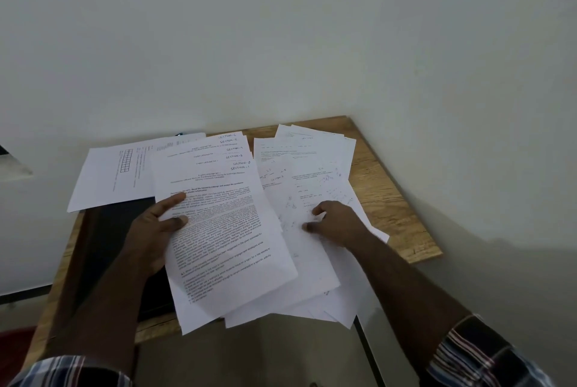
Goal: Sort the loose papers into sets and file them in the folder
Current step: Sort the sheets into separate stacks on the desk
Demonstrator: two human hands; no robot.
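Observation:
A fanned set of printed sheets (224, 224), each marked by hand with a section label at its top, lies across the middle of the wooden table (396, 208). My left hand (156, 230) grips this set at its left edge, thumb on top. To the right is a looser pile of sheets with faint handwriting (312, 186). My right hand (334, 221) rests on that pile with its fingers curled down onto the paper. A dark folder (115, 246) lies flat under my left hand and partly under the papers.
One more sheet with a printed grid (115, 174) lies at the back left, overhanging the table edge. The table stands in a corner, with walls behind and to the right. Several sheets overhang the front edge.

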